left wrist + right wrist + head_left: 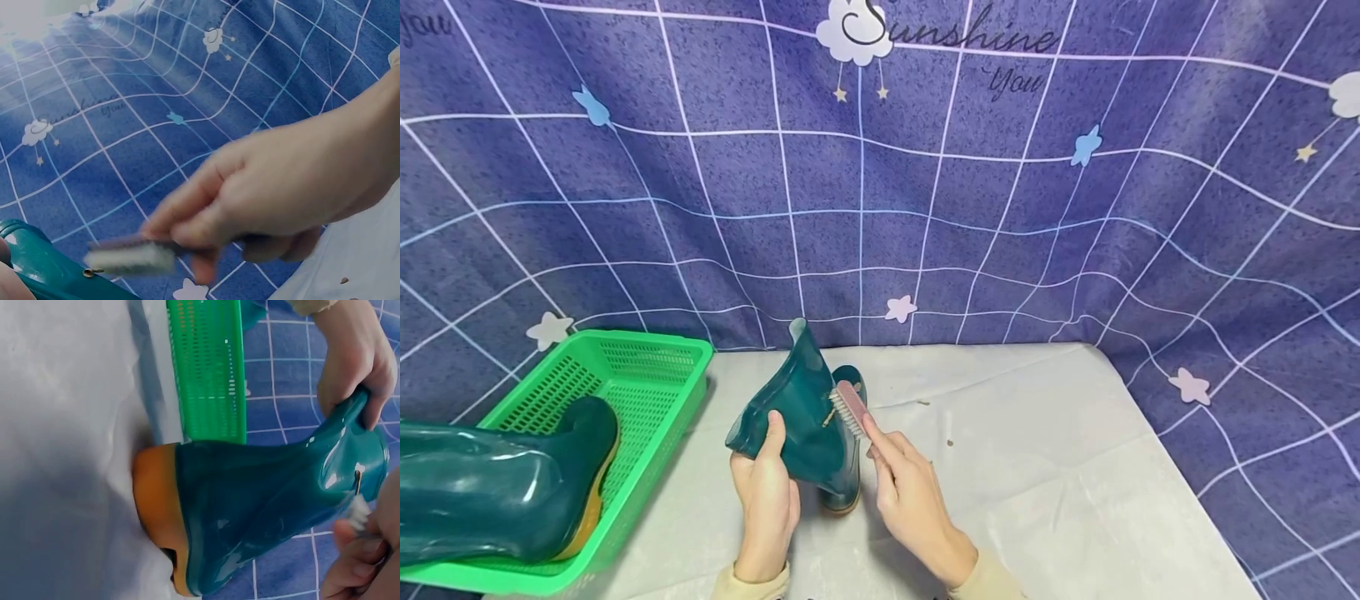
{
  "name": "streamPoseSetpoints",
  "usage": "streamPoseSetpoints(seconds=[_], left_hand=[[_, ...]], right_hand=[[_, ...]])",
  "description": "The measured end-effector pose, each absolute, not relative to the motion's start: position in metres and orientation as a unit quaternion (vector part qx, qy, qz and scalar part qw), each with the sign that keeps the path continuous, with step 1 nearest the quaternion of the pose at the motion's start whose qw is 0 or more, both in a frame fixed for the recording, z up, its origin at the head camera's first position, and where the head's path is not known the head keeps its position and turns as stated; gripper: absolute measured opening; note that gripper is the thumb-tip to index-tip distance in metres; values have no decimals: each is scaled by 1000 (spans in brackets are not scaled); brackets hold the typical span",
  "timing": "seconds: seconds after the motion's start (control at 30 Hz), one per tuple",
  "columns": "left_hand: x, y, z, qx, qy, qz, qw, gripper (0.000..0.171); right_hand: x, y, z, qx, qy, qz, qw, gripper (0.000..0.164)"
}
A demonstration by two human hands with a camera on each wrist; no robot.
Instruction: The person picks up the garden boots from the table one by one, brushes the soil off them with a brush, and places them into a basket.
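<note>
A dark green rubber boot (pixel 805 417) with an orange-tan sole (pixel 156 497) stands tilted on the white-covered table. My left hand (pixel 766 500) grips the rim of its shaft, thumb on the outside. In my right hand (pixel 913 496) is a pink scrub brush (pixel 852 400) with white bristles, held by its handle. The bristles face the boot's shaft, close beside a small brown smear of dirt (pixel 829 417). From the left wrist view, the brush (pixel 131 257) is blurred near the boot (pixel 47 265); whether the bristles touch it I cannot tell.
A green plastic basket (pixel 658 467) stands at the left, with a second green boot (pixel 490 492) lying in it. Small brown crumbs (pixel 950 443) lie on the white cloth (pixel 1075 500) to the right. A blue gridded curtain (pixel 880 183) hangs behind the table.
</note>
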State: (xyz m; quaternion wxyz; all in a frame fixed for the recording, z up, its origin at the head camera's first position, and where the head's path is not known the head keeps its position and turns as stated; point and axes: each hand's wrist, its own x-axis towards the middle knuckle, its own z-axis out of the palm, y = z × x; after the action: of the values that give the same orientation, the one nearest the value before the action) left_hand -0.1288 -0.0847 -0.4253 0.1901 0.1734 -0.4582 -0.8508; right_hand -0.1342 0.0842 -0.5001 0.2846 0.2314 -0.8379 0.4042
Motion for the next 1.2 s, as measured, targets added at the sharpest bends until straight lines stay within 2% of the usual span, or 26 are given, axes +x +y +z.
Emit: streamPoseSetpoints(seconds=[0.13, 0.37, 0.6, 0.8, 0.93, 1.03, 1.2], left_hand=[[-130, -84, -427, 172, -457, -851, 194, 25], [-129, -86, -427, 170, -456, -853, 192, 25], [-130, -86, -428, 168, -456, -852, 193, 25], [-130, -87, -428, 163, -452, -854, 198, 22], [-130, -87, -428, 163, -451, -854, 202, 21], [-129, -86, -427, 164, -440, -856, 217, 20], [-126, -78, -429, 166, -430, -841, 283, 19]], right_hand=[[-134, 83, -502, 249, -834, 400, 287, 50], [-136, 85, -503, 164, -868, 408, 229, 44], [-133, 81, -502, 159, -873, 420, 191, 43], [-130, 80, -501, 163, -876, 384, 242, 47], [-129, 80, -502, 163, -902, 338, 216, 46], [-130, 81, -500, 149, -902, 357, 190, 44], [-127, 79, -497, 161, -866, 427, 205, 45]])
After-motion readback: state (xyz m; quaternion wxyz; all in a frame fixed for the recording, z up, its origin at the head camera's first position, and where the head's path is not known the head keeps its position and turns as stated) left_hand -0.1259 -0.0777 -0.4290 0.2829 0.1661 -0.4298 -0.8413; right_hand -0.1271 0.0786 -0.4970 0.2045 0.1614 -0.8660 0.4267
